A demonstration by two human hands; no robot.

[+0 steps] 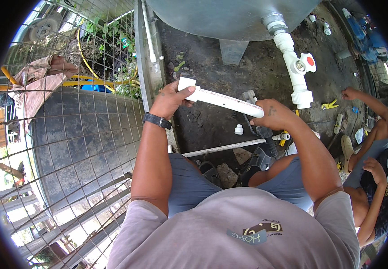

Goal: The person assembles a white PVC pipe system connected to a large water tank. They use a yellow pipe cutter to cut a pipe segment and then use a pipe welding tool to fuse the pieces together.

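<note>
The right hand (pixel 275 114) hides one end of the white plastic pipe (pixel 230 102), and the top edge crops the tank (pixel 230 19).

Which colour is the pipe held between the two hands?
The pipe is white; it shows best in the head view.

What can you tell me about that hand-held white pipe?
The white pipe looks like straight plastic, with faint printing and small dark specks. A wider white fitting sits on its left end, gripped by the left hand; the right hand holds the other end. Held above the dark ground, it slants lower in view toward the right.
</note>
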